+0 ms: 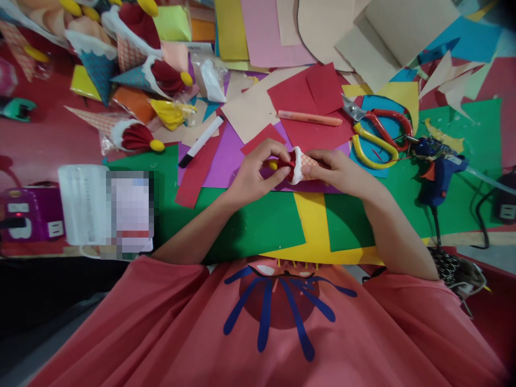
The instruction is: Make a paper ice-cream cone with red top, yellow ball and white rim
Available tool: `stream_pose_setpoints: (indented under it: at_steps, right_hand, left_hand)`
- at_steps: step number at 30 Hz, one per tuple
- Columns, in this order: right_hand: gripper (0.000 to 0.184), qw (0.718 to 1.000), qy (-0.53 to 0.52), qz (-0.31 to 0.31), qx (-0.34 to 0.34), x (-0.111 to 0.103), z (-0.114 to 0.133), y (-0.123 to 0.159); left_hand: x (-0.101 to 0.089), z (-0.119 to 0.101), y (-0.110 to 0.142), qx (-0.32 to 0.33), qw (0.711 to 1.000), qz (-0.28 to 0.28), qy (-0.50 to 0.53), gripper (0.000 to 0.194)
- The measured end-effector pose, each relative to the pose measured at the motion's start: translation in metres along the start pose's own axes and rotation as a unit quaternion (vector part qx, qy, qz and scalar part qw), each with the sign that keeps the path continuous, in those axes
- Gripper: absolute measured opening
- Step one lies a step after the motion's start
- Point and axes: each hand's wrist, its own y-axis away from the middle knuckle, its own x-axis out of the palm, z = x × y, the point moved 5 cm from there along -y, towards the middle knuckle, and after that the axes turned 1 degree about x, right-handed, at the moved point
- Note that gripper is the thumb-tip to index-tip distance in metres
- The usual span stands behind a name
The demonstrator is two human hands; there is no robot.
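Between my two hands lies a small craft ice cream cone (298, 164), with a pink checked cone, a white wavy rim, a dark red top and a yellow tip. My left hand (264, 166) is closed with thumb and fingers pinching the red top. Around the checked cone the fingers of my right hand (332, 171) are closed. The cone lies sideways, its point toward my right palm, just above a purple sheet (226, 156). Part of the red top and the cone's point are hidden by my fingers.
Red-and-yellow-handled scissors (374, 129) and a blue glue gun (439, 172) lie right. A marker (201, 141) and an orange highlighter (310, 118) lie beyond my hands. Finished cones (139, 134) are heaped at left, near a phone (132, 209). Coloured paper (278, 32) covers the back.
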Motion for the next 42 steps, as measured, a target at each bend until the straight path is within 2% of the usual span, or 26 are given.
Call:
stream_pose_setpoints:
  at_steps: [8, 14, 21, 31, 42]
  right_hand:
    - [0.03, 0.999, -0.034, -0.005, -0.032, -0.004, 0.002, 0.0]
    - [0.035, 0.999, -0.004, -0.022, -0.047, -0.005, 0.003, 0.001]
    - [0.037, 0.998, 0.033, -0.023, -0.048, -0.004, 0.004, 0.001]
    - [0.05, 0.997, 0.076, -0.026, -0.001, -0.001, 0.004, 0.002]
    - [0.048, 0.998, 0.055, -0.025, -0.001, 0.0, 0.002, 0.001]
  left_hand:
    - [-0.006, -0.001, -0.002, 0.042, 0.999, -0.026, 0.004, 0.013]
    - [-0.011, -0.003, -0.003, 0.066, 0.995, -0.075, -0.025, 0.019]
    - [-0.01, -0.002, -0.004, 0.047, 0.997, -0.015, -0.051, 0.014]
    - [-0.004, -0.01, -0.002, 0.088, 0.995, -0.01, -0.047, 0.006]
    - [-0.004, -0.011, -0.001, 0.086, 0.995, 0.001, -0.055, 0.007]
